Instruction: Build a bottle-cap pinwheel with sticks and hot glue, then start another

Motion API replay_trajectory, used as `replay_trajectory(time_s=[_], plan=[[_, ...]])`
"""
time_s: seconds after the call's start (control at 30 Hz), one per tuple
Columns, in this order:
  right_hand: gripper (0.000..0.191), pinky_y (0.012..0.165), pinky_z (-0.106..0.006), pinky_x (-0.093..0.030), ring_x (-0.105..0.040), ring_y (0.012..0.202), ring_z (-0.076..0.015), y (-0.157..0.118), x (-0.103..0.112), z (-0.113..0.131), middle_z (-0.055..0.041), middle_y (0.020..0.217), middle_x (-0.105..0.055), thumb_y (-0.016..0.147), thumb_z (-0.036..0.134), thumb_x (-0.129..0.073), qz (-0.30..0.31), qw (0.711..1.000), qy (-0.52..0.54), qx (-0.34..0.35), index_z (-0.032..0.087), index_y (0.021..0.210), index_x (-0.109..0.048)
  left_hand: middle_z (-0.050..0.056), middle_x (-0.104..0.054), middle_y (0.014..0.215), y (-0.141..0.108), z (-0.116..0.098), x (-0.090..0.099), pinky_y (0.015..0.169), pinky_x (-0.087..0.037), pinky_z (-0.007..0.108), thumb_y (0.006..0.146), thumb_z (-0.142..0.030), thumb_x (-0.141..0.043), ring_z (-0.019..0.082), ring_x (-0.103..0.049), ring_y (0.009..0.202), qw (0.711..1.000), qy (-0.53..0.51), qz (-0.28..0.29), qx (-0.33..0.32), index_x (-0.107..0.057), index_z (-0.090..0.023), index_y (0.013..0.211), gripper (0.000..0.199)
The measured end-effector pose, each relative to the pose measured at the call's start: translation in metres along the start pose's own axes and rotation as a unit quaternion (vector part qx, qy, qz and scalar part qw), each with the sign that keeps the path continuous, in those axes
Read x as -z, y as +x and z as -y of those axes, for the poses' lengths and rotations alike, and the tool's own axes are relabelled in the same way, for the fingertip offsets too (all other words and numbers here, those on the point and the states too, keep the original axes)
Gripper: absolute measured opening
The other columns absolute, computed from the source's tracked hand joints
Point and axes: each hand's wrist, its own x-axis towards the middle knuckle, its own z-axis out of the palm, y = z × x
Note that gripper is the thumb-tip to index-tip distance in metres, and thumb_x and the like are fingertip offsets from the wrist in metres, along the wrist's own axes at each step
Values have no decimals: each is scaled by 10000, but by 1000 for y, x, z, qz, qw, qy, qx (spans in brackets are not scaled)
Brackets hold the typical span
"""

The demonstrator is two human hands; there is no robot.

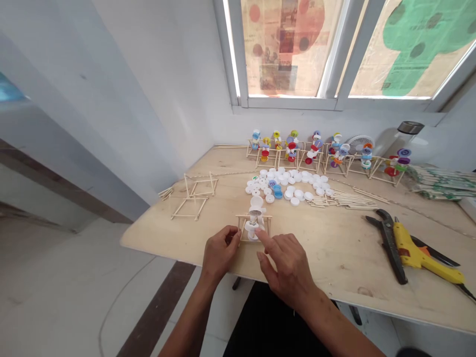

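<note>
A small stick frame [270, 225] stands near the table's front edge, bearing a wheel of white bottle caps [252, 225]. My left hand [222, 249] pinches the near left corner of this frame between thumb and curled fingers. From the right, my right hand [288, 265] reaches in with its index finger stretched out against a lower white cap; thumb and finger are apart, and nothing is in its grasp. Just behind the wheel lie loose white bottle caps [295, 201], with a few blue caps [277, 192] among them.
Finished cap wheels on stick frames [292, 148] line the wall. Loose sticks [353, 199], a yellow glue gun [412, 253] and a black-handled cutter [390, 243] lie right. Bare stick frames [189, 207] stand left. A steel bottle [407, 134] and wrapped stick packs [439, 181] sit back right.
</note>
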Motion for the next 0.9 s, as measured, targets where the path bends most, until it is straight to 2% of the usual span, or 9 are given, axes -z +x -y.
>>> replay_trajectory(time_s=[0.13, 0.17, 0.23, 0.3, 0.37, 0.63, 0.73, 0.8, 0.9], plan=[[430, 627, -317, -371, -546, 615, -163, 5, -1, 1, -30, 724, -651, 890, 198, -428, 34, 999, -2, 1, 111, 1311, -427, -8, -676, 653, 0, 2, -1, 587, -473, 252, 774, -399, -499, 149, -612, 583, 1000, -9, -1, -1, -634, -198, 768, 242], [370, 618, -315, -361, -546, 597, -161, 4, -2, 0, -24, 694, -649, 889, 215, -434, 47, 999, -6, 3, 122, 1241, -500, -10, -673, 648, 0, 2, -1, 587, -473, 253, 773, -402, -499, 149, -611, 581, 1000, -9, 0, 0, -635, -199, 768, 244], [208, 595, -312, -334, -536, 552, -153, 0, -4, -3, -14, 604, -621, 882, 235, -451, 70, 997, -18, 12, 156, 934, -635, -11, -664, 630, 0, 3, -1, 589, -472, 254, 773, -408, -499, 149, -607, 573, 1000, -5, 0, 1, -634, -199, 760, 249], [266, 583, -309, -311, -520, 511, -139, -7, -6, -5, -10, 540, -590, 878, 235, -460, 84, 996, -32, 13, 181, 647, -581, -10, -662, 628, 0, 4, -2, 592, -471, 255, 773, -410, -501, 150, -607, 574, 1000, 0, -3, 0, -634, -200, 755, 249], [322, 589, -303, -307, -509, 490, -125, -14, -7, -7, -3, 519, -577, 880, 226, -461, 93, 995, -41, 3, 189, 565, -511, -6, -670, 647, 1, 5, -3, 594, -471, 257, 773, -414, -501, 156, -615, 591, 1000, -3, -5, 1, -635, -203, 769, 250], [329, 599, -281, -309, -480, 478, -112, -18, -7, -11, 10, 504, -553, 890, 206, -437, 102, 993, -41, -39, 189, 565, -481, -2, -674, 660, 1, 8, -3, 605, -472, 257, 773, -424, -501, 159, -617, 608, 1000, -6, 0, -2, -627, -200, 760, 257], [299, 601, -280, -324, -473, 484, -116, -17, -3, -12, 9, 510, -543, 888, 200, -441, 75, 996, -26, -51, 186, 599, -515, -3, -680, 668, 1, 8, -3, 610, -473, 256, 773, -413, -504, 154, -615, 604, 1000, -3, -5, -3, -636, -199, 764, 251], [222, 600, -278, -339, -478, 493, -119, -15, -1, -12, 14, 528, -550, 883, 187, -448, 44, 997, -7, -62, 180, 702, -574, -4, -682, 663, 1, 7, -3, 608, -473, 255, 770, -409, -508, 153, -612, 595, 1000, 1, -11, -3, -642, -203, 761, 246], [179, 598, -279, -361, -501, 508, -124, -12, 2, -13, 21, 571, -584, 878, 180, -462, 3, 998, 13, -67, 155, 989, -601, -6, -692, 675, 0, 5, -2, 610, -475, 255, 765, -406, -512, 154, -617, 598, 1000, 2, -6, -2, -652, -206, 781, 245]])
